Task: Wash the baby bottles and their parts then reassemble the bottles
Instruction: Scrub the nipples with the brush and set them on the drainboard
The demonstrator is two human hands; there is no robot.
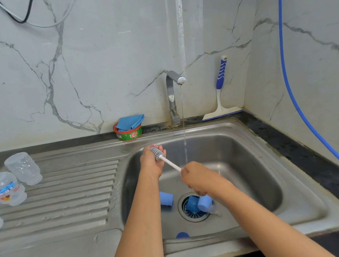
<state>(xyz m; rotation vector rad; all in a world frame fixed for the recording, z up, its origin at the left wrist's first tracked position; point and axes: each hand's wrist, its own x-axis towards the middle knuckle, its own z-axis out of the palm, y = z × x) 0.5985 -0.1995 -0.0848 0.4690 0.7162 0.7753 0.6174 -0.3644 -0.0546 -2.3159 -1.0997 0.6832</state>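
We see right hand [197,179] gripping the brush [170,164] handle, left hand [152,162] curled round its bristles, near the sink [246,129] basin's left wall. Blue caps [166,198] lie by the drain [192,216], bottles [23,168] on the drainboard [68,198].

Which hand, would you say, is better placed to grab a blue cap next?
Left hand: it only cups the brush head, and one cap lies beside that arm; right hand grips the handle.

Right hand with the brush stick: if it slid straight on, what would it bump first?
Probably the left hand, which cups the brush head; depth is hard to judge.
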